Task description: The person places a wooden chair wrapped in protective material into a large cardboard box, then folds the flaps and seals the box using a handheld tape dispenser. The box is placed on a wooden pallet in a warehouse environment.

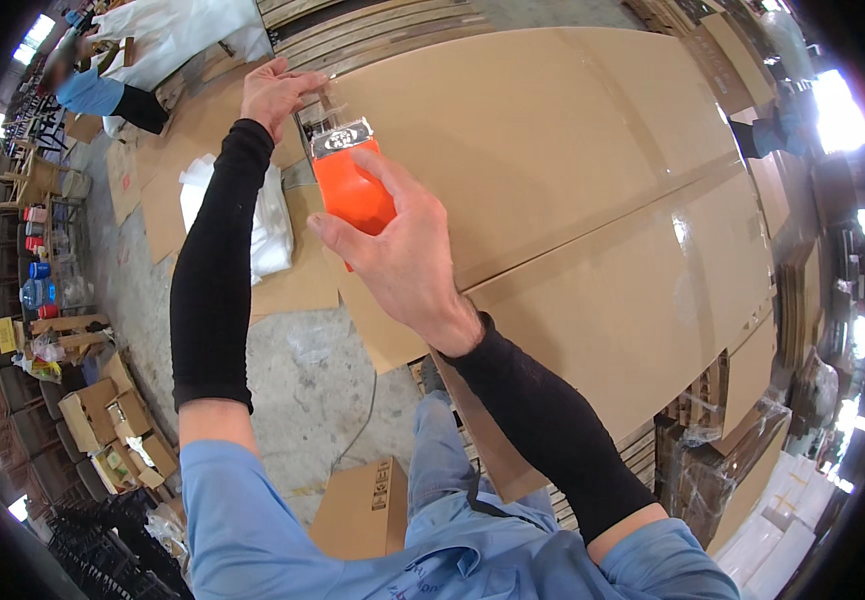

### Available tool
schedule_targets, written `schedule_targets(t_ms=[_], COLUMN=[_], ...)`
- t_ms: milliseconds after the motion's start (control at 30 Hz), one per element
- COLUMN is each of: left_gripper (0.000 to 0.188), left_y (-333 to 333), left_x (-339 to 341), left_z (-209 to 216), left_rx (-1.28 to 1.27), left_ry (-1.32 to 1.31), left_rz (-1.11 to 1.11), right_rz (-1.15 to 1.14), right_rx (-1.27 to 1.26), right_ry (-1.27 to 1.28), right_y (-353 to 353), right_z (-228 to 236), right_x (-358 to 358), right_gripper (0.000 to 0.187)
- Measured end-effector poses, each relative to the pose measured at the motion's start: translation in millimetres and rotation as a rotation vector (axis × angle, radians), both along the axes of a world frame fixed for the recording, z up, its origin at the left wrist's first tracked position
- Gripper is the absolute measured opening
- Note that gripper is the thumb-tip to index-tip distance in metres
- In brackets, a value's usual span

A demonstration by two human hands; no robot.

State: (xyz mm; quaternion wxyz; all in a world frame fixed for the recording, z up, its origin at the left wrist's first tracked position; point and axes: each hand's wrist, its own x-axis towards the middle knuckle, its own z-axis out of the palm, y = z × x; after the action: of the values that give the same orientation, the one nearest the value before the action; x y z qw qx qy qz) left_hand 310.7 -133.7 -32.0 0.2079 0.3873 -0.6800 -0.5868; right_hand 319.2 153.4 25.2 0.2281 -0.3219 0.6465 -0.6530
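Note:
In my right hand [408, 240] is an orange tape dispenser [351, 192] with a metal front, my thumb and fingers wrapped around its sides. Its front end is at the far left corner of a large flat cardboard box [573, 130]. Clear tape [329, 103] shows between the dispenser and the box's edge. My left hand [278, 95] is just beyond the dispenser, by that same corner, its fingers stretched toward the tape. Whether the fingertips press on the tape is hard to see. A straight seam runs across the box top, with shiny tape strips near its right end.
A wooden slatted pallet [383, 35] lies beyond the box. White plastic sheeting [273, 225] and cardboard sheets [168, 160] are on the floor at left. One person [93, 92] works at far left, another [788, 130] at the right. A cardboard carton [358, 510] stands near my legs.

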Motion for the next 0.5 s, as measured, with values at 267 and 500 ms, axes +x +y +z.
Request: schedule_targets(t_ms=[267,500], left_gripper=[0.100,0.089], left_y=[-4,-10], left_x=[-2,1], left_z=[-7,-12], left_rx=[0.136,0.125], left_ry=[0.098,0.047], left_rz=[-0.003,0.034], right_rz=[0.041,0.051], right_rx=[0.068,0.089], right_ry=[0.028,0.085], right_y=[-6,-8], right_z=[5,7], right_x=[-4,-3], right_gripper=[0.062,0.061])
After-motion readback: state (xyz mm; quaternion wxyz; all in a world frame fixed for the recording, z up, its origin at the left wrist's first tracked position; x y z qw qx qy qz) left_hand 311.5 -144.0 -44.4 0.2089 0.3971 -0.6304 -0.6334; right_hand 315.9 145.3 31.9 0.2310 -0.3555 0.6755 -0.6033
